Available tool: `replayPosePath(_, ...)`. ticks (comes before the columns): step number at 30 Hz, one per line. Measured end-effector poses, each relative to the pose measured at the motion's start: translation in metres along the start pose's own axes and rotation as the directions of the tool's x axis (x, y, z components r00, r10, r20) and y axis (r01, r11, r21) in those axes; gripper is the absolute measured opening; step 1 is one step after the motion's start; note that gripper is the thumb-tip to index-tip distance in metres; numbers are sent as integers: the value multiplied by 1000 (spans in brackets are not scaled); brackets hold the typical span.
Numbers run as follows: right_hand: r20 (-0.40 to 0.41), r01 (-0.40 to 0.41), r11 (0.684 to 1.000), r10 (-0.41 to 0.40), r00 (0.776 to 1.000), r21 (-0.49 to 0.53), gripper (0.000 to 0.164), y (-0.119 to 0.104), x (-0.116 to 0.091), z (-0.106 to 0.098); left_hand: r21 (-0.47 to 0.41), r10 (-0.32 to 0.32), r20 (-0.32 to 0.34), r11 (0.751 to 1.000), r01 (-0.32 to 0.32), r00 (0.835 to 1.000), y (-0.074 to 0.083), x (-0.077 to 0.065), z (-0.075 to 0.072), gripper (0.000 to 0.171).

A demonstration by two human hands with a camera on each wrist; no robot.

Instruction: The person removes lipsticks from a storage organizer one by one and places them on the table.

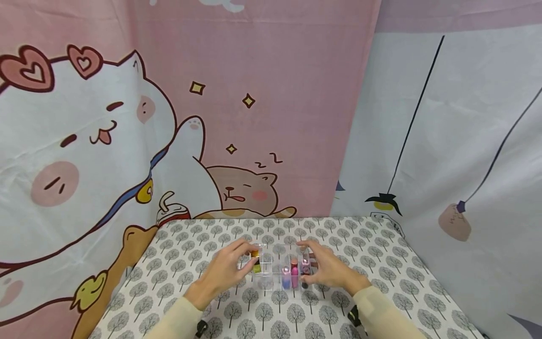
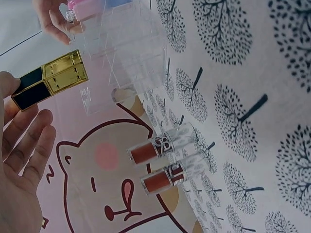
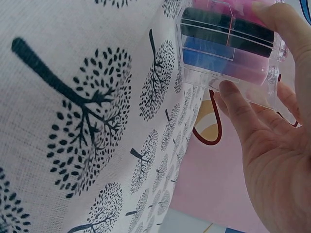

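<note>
A clear plastic lipstick organizer (image 1: 266, 272) with divided compartments stands on the table. My left hand (image 1: 224, 268) pinches a black and gold lipstick (image 2: 51, 80) between thumb and fingers, beside the organizer's left side and apart from it in the left wrist view. The right hand (image 1: 328, 268) grips the organizer's right side, thumb and fingers on opposite walls. Tubes fill the right compartments: a blue-and-pink tube (image 1: 286, 278), a bright pink tube (image 1: 294, 277) and a dark tube (image 3: 226, 31). Compartments at the organizer's left hold nothing visible.
Two clear lip gloss tubes with reddish-brown contents, one gloss (image 2: 146, 153) next to another gloss (image 2: 160, 181), stand beyond the left hand. A tree-print cloth (image 1: 262, 310) covers the table. Cartoon-printed curtains (image 1: 275, 94) hang behind it.
</note>
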State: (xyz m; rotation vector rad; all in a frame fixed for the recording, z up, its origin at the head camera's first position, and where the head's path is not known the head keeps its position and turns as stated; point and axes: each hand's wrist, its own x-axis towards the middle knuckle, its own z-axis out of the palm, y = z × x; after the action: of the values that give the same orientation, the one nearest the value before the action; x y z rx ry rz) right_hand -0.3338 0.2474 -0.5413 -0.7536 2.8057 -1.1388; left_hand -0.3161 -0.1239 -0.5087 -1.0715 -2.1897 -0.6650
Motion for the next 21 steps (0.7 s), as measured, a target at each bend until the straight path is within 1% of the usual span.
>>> replayPosePath(6, -2, -3, 1000, 3, 1000, -22, 109, 3, 0, 0, 7, 4, 0, 1000, -4, 1000, -4, -2, -4, 31)
replayPosePath(14, 1, -9, 1000, 9, 1000, -13, 109, 3, 1, -1, 2, 25, -39, 1000, -25, 999, -12, -6, -6, 31)
replayPosePath(21, 12, -5, 1000, 5, 1000, -1, 110, 3, 1, -1, 2, 8, -35, 1000, -8, 999, -20, -12, -12, 33)
